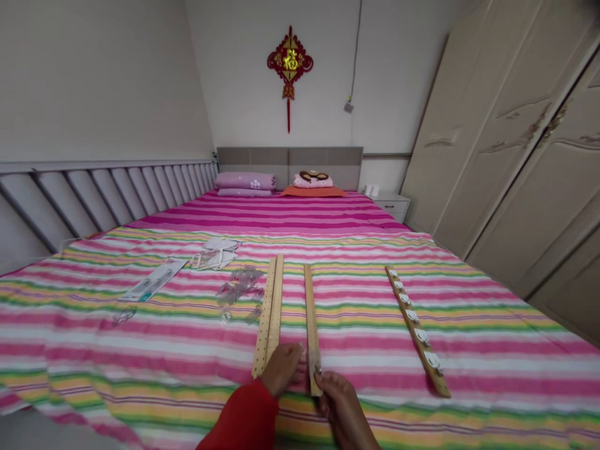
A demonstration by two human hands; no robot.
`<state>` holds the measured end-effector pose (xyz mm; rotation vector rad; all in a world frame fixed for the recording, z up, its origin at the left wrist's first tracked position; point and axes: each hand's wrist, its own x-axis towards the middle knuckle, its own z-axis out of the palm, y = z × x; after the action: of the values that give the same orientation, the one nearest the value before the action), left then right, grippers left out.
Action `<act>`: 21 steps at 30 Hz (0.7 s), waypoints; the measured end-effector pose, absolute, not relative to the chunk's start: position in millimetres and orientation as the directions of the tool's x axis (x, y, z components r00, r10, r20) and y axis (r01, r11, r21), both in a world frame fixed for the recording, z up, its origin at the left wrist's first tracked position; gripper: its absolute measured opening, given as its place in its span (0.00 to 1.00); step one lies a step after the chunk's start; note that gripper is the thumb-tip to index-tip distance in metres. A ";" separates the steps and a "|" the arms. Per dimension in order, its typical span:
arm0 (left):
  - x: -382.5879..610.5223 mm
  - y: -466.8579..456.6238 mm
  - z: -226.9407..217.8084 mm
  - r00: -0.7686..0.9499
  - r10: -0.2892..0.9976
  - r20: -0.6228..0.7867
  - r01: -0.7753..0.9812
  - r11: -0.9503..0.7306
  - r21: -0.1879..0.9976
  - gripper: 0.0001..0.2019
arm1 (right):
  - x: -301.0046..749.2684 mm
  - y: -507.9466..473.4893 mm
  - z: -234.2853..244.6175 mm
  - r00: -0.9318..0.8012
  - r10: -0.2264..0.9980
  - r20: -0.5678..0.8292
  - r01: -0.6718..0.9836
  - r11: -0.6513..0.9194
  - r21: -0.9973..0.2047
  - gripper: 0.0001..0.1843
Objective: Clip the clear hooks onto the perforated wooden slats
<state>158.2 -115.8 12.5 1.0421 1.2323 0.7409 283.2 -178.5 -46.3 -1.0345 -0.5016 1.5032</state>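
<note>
A narrow wooden strip (310, 325) lies lengthwise before me on the striped cover. At its near end my right hand (338, 395) is closed, fingertips pinching a small shiny metal piece (317, 369) against the strip's right edge. My left hand (283, 367), below a red sleeve, is at the strip's left side with fingers curled; what they hold, if anything, is hidden. Just beyond my left hand, two wooden strips with rows of holes (268, 312) lie side by side. Farther right rests another wooden strip (422, 350) carrying several white hook-like pieces (412, 315).
Clear plastic bags with small parts (240, 284) lie left of the paired strips. Beyond them are white papers (216, 254) and a flat package (157, 279). A railing (98, 194) borders the bed's left side; a wardrobe (510, 137) stands at right. Pillows (246, 181) sit by the headboard.
</note>
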 end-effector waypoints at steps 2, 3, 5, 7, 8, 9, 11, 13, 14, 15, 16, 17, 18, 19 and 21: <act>138.1 -107.2 16.9 0.136 0.953 -0.270 0.148 0.250 0.957 0.17 | 283.9 -179.3 -51.2 0.052 0.945 -0.324 -0.538 -0.247 -0.806 0.23; 126.0 -100.6 17.5 0.086 0.979 -0.184 0.191 0.165 0.968 0.18 | 284.5 -179.8 -53.6 0.039 0.945 -0.324 -0.531 -0.255 -0.808 0.23; 99.9 -84.2 15.3 -0.056 0.998 0.038 0.303 -0.019 0.953 0.17 | 286.2 -181.2 -57.8 0.004 0.948 -0.317 -0.518 -0.269 -0.812 0.23; 76.0 -66.6 9.1 -0.154 0.971 0.183 0.457 -0.095 0.884 0.16 | 289.0 -183.3 -61.5 -0.051 0.951 -0.304 -0.502 -0.288 -0.816 0.24; 66.3 -58.6 5.2 -0.175 0.950 0.257 0.545 -0.124 0.829 0.16 | 290.7 -184.8 -63.3 -0.080 0.951 -0.299 -0.493 -0.298 -0.817 0.24; 58.7 -51.7 0.9 -0.183 0.932 0.313 0.625 -0.135 0.769 0.17 | 292.8 -186.5 -65.1 -0.099 0.950 -0.295 -0.487 -0.305 -0.818 0.24; 49.6 -41.5 -7.2 -0.178 0.914 0.364 0.749 -0.114 0.653 0.18 | 297.5 -190.1 -68.1 -0.093 0.952 -0.290 -0.486 -0.298 -0.822 0.24; 46.9 -36.4 -13.5 -0.159 0.914 0.374 0.820 -0.088 0.565 0.18 | 302.6 -193.1 -69.9 -0.056 0.957 -0.285 -0.496 -0.275 -0.824 0.24; 46.9 -35.2 -15.7 -0.149 0.915 0.375 0.839 -0.085 0.538 0.17 | 305.1 -194.0 -70.0 -0.041 0.959 -0.282 -0.501 -0.264 -0.824 0.24; 47.1 -34.6 -17.2 -0.138 0.915 0.378 0.847 -0.088 0.524 0.17 | 307.4 -194.5 -69.5 -0.035 0.959 -0.282 -0.504 -0.261 -0.824 0.24; 47.3 -34.3 -18.0 -0.127 0.916 0.381 0.848 -0.099 0.520 0.16 | 309.4 -194.5 -68.5 -0.035 0.957 -0.288 -0.504 -0.265 -0.822 0.24; 47.2 -34.2 -18.4 -0.117 0.916 0.383 0.843 -0.112 0.526 0.15 | 311.1 -194.1 -67.0 -0.035 0.954 -0.297 -0.503 -0.274 -0.820 0.24; 46.6 -34.0 -18.4 -0.109 0.917 0.383 0.833 -0.126 0.538 0.13 | 312.5 -193.5 -65.1 -0.035 0.950 -0.309 -0.497 -0.285 -0.820 0.24; 45.7 -33.7 -18.2 -0.103 0.919 0.381 0.821 -0.138 0.554 0.13 | 313.6 -192.7 -62.8 -0.033 0.946 -0.322 -0.486 -0.296 -0.822 0.24; 42.8 -32.6 -17.5 -0.095 0.923 0.373 0.794 -0.156 0.587 0.11 | 315.4 -191.2 -57.6 -0.009 0.938 -0.346 -0.460 -0.311 -0.832 0.22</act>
<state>42.8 -32.6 -17.5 1.9852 1.9157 1.0858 315.4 -191.2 -57.6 -1.1131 -0.6139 1.5819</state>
